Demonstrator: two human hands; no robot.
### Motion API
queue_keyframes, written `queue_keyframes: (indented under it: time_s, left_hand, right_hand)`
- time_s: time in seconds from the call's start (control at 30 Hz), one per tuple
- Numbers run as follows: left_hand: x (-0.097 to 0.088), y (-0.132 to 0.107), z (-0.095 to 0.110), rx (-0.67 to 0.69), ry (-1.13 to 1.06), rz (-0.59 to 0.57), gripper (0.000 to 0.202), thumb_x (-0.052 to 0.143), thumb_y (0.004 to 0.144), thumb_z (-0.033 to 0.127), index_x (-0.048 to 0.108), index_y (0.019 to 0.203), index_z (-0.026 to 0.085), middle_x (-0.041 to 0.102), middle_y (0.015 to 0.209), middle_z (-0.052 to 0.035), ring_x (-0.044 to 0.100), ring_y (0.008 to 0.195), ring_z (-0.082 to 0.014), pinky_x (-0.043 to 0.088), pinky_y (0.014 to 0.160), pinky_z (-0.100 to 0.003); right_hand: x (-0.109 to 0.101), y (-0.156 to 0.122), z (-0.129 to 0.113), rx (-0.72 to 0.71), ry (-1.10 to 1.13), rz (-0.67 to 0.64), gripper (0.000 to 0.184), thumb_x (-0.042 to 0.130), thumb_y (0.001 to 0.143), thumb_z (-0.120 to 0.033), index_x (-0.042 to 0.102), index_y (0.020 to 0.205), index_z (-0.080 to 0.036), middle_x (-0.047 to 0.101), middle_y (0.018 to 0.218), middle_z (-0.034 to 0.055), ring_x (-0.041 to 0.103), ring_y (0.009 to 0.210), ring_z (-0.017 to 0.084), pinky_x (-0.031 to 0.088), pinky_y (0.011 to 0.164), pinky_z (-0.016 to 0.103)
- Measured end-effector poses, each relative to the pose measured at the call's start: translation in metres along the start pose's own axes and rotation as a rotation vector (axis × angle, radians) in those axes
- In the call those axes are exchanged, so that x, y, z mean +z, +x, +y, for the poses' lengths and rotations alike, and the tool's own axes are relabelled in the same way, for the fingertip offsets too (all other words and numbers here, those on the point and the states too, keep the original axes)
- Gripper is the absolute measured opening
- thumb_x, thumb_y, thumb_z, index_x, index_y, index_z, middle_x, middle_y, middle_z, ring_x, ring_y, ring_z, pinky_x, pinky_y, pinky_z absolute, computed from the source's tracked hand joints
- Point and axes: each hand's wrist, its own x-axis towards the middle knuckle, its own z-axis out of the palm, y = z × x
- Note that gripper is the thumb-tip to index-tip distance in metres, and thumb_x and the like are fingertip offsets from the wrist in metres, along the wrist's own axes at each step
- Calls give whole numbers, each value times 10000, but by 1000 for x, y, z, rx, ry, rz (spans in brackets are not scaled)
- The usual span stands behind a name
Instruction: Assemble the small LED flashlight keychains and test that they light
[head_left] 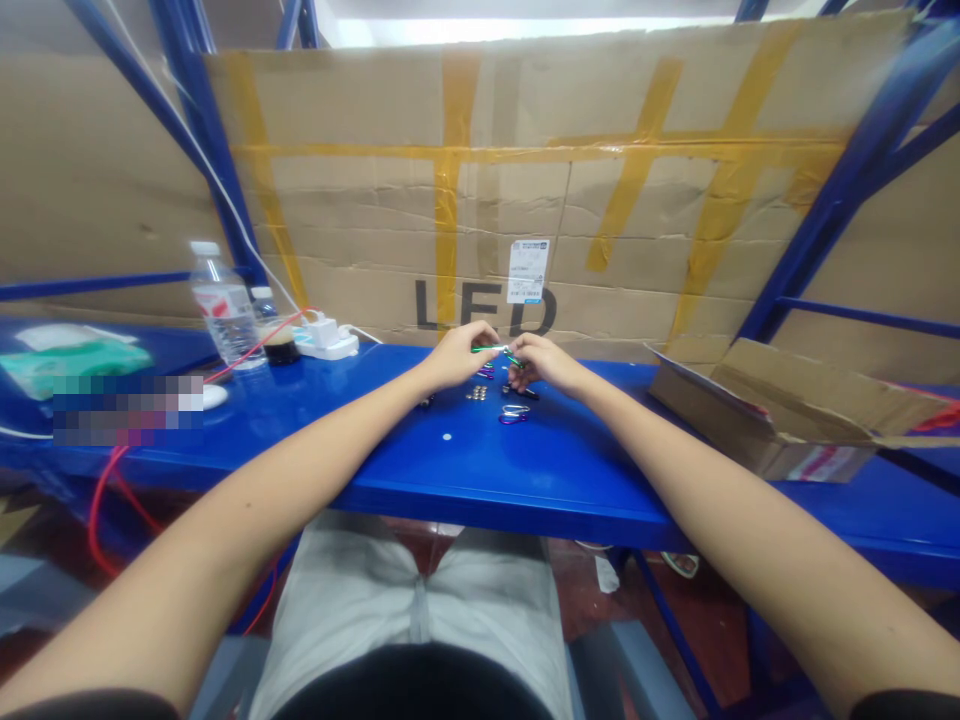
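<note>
My left hand [459, 355] and my right hand [541, 362] meet over the far side of the blue table [465, 465]. Both are closed in a pinch on a small green carabiner [496, 350] held between them. Under the hands lie several small items: a purple carabiner [514, 415], metal key rings [477, 393] and a dark carabiner [520, 391]. Both forearms stretch forward from my lap.
A water bottle [223, 308], a dark jar [280, 340] and a white power strip [327, 337] with a red cable [112, 480] stand at the left. An open cardboard box [780, 415] sits at the right. A taped cardboard sheet [525, 190] marked LED backs the table.
</note>
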Motion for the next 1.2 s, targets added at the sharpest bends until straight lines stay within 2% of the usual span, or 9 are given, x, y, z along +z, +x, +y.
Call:
queue_keyframes:
  time_s: [0.17,0.3,0.4,0.53,0.6,0.77,0.93,1.07,1.2]
  left_hand:
    - [3,4,0,-28,-108,14,55,604,845,173,597,898,160,657,842,-26,610,802,-149,489,764,-310]
    - [4,7,4,-179,-301,-51,118,516,835,79,571,885,170,572,644,21,559,607,-124,465,624,-290]
    - [4,8,7,-245,-401,-51,140,522,834,48,535,892,174,567,617,33,570,562,-123,463,588,-291]
    - [5,6,11,-227,-436,-19,155,656,844,144,516,897,183,597,636,28,600,556,-135,463,564,-293]
    - [4,6,11,-222,-448,-13,226,732,816,223,527,903,185,591,621,32,591,541,-138,458,556,-297]
    - [-1,7,8,-128,-391,37,349,866,669,348,625,835,159,639,691,-5,594,653,-138,473,654,-305]
    - [0,8,6,-97,-465,67,416,857,662,481,690,848,148,714,821,-68,637,785,-176,489,758,-336]
    - [0,8,9,-210,-787,41,560,618,812,700,722,900,157,753,993,-137,678,1012,-266,504,888,-407]
    - [-8,6,12,-285,-1002,-44,734,422,843,798,762,932,154,754,1091,-169,633,1190,-337,482,997,-476]
  right_hand:
    - [1,-4,-2,-72,-107,-16,91,561,944,-250,497,903,-199,640,649,25,643,539,179,518,538,302]
    - [0,-5,0,-133,-167,-44,146,639,906,-288,534,931,-189,652,671,23,645,565,180,533,572,318]
    - [1,-4,3,-207,-212,-46,177,656,876,-290,570,980,-176,690,746,43,664,654,193,536,636,331]
    - [5,-3,2,-409,-377,68,247,723,789,-319,662,965,-155,719,872,57,639,778,195,491,711,314]
    - [6,-3,1,-435,-387,29,229,691,800,-322,697,947,-146,731,877,58,631,780,194,474,710,305]
    - [7,-3,-2,-319,-270,-38,194,610,830,-297,719,780,-145,725,719,44,610,679,169,450,667,283]
    - [9,-5,-2,-229,-54,-42,165,629,783,-269,664,662,-161,693,637,40,607,623,154,427,619,275]
    - [16,-9,-6,-140,114,-108,108,670,752,-247,629,693,-167,696,634,48,660,641,167,447,609,270]
    - [22,-15,-12,-76,174,-174,112,718,724,-226,631,739,-158,728,692,81,709,691,199,500,632,281]
